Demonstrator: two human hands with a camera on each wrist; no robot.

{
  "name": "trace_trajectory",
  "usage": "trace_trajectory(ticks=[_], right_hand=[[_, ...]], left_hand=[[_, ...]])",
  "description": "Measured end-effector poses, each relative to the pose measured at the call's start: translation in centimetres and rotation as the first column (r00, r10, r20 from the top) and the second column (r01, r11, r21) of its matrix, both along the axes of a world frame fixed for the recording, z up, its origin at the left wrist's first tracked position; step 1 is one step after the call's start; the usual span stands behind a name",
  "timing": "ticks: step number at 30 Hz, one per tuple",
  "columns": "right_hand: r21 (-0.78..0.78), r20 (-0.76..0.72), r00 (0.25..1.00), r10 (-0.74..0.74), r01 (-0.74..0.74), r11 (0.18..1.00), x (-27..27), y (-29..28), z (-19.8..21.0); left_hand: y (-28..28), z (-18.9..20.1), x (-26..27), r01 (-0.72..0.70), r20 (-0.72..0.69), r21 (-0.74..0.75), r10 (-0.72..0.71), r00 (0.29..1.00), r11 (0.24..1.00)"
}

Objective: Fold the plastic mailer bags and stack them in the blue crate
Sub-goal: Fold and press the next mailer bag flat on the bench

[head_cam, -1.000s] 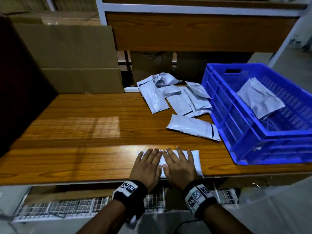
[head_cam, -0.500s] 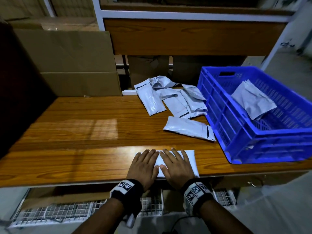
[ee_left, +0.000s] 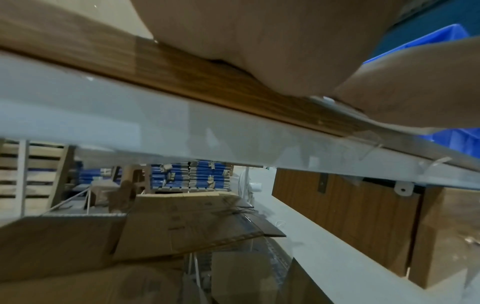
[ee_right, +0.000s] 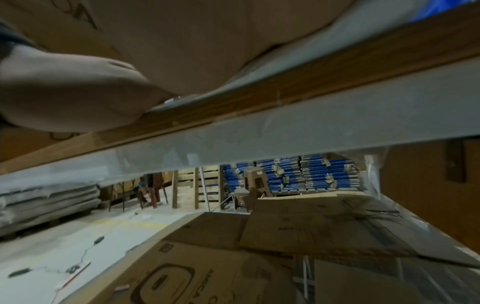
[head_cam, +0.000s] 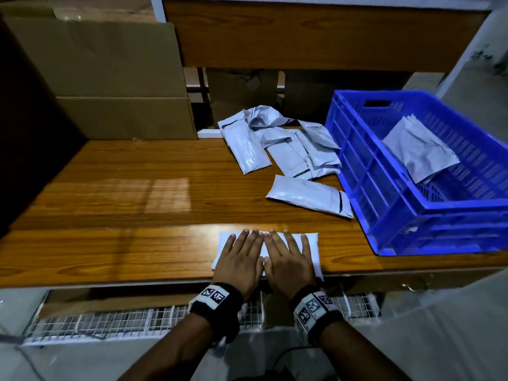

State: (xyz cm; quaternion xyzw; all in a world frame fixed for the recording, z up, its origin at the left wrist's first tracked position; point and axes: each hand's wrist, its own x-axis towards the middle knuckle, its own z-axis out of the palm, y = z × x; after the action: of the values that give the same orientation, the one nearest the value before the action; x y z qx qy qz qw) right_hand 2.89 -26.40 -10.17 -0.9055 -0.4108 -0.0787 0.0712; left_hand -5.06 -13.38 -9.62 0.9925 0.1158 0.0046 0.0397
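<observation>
A folded white mailer bag point(head_cam: 313, 248) lies at the front edge of the wooden table point(head_cam: 115, 204). Both my hands press flat on it, side by side, fingers straight: left hand point(head_cam: 242, 257) on its left half, right hand point(head_cam: 288, 259) on its right half. In the wrist views only the heels of the palms point(ee_left: 259, 41) point(ee_right: 182, 41) show, resting on the table edge. The blue crate point(head_cam: 412, 215) stands at the right with a folded grey mailer point(head_cam: 417, 149) inside. One loose grey mailer point(head_cam: 308, 195) lies beside the crate, and a heap of several more point(head_cam: 280, 141) behind it.
Flattened cardboard point(head_cam: 110, 78) leans at the back left. A wooden shelf board point(head_cam: 316, 39) runs across the back above the table. Wire mesh point(head_cam: 110, 323) sits below the front edge. The left half of the tabletop is bare wood.
My hands have stayed pressed on the folded mailer, spreading slightly apart over it. The head camera has shifted a little; nothing else moved.
</observation>
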Motion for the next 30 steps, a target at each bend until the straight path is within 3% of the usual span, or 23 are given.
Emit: trace_trajectory(ticks=[8,12,20,30], right_hand=[[0.051,0.01,1.0,0.018,-0.019,0.999,0.0,-0.1,-0.3],[0.004,-0.063,0.998,0.015,-0.015,1.0,0.3,0.0,0.2],[-0.054,-0.065,0.976,0.209,-0.212,0.976,0.7,-2.7,0.8],[-0.092,-0.13,0.99,0.045,-0.057,0.994,2.3,-3.5,1.1]], left_hand=[[0.1,0.0,0.2,0.02,-0.045,0.035,-0.018,0.999,0.999],[0.0,0.4,0.2,-0.003,-0.052,0.03,0.005,0.999,1.0],[-0.5,0.5,-2.8,-0.013,-0.031,-0.07,0.011,0.999,0.997],[3.5,0.4,-2.0,-0.036,-0.024,-0.051,0.034,0.999,0.998]])
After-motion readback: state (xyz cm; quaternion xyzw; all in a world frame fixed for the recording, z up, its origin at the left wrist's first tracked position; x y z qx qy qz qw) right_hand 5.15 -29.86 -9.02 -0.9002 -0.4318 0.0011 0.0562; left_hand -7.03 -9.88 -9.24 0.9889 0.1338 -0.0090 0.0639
